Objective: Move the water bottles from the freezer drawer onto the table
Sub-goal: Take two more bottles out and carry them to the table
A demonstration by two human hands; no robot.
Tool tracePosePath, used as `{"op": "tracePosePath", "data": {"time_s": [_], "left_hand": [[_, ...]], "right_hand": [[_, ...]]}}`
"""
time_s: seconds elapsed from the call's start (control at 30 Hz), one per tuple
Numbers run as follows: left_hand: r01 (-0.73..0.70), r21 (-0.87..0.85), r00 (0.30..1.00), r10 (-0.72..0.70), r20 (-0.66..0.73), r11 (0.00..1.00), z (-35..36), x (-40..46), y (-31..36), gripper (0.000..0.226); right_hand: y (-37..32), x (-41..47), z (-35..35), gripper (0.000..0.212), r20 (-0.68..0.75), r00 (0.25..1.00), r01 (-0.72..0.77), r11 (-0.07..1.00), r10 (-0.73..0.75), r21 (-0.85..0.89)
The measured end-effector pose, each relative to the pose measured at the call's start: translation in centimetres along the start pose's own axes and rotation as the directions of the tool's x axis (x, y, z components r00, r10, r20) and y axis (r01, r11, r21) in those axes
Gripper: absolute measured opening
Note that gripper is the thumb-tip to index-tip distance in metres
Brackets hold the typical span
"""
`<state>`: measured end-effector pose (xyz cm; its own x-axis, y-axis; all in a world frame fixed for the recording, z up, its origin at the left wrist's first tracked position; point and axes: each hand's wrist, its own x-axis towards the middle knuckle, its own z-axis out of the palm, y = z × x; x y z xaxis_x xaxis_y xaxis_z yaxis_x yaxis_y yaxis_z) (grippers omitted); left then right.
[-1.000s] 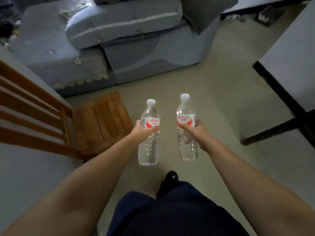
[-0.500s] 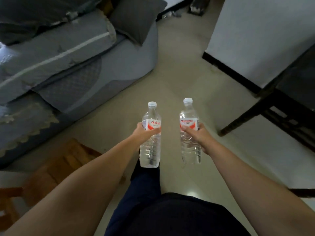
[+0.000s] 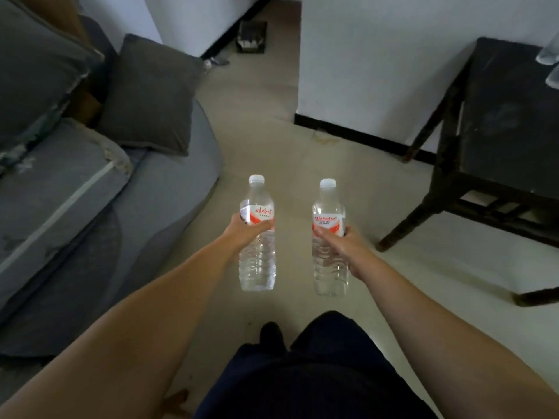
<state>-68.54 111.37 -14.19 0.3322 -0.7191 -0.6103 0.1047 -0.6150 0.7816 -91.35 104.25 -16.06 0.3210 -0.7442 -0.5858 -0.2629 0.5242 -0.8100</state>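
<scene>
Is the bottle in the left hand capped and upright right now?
Yes to both. The left bottle stands upright with its white cap on top, gripped at the label by the left hand, clear water filling the body.

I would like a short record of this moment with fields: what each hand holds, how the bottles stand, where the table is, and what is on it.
left hand: grips left bottle
right hand: grips right bottle
bottles: upright, capped, apart, above the floor
table: dark, ahead on the right
on table: clear objects at far edge, partly cut off
</scene>
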Motion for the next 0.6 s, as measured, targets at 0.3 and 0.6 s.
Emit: {"op": "tracePosePath", "data": {"time_s": [0.3, 0.6], "left_hand": [[-0.055, 0.149, 0.963, 0.013, 0.268, 0.987, 8.3, 10.6, 7.9, 0.024], [-0.09, 0.223, 0.927, 0.0, 0.375, 0.971, 19.3, 23.0, 20.5, 0.036]], "right_hand": [[-4.1, 7.0, -6.5, 0.066, -0.164, 0.986, -0.007, 0.988, 0.033, 0.157], [-13.1, 15.8, -18.5, 0.041, -0.292, 0.955, 0.103, 0.982, -0.053, 0.159]]}}
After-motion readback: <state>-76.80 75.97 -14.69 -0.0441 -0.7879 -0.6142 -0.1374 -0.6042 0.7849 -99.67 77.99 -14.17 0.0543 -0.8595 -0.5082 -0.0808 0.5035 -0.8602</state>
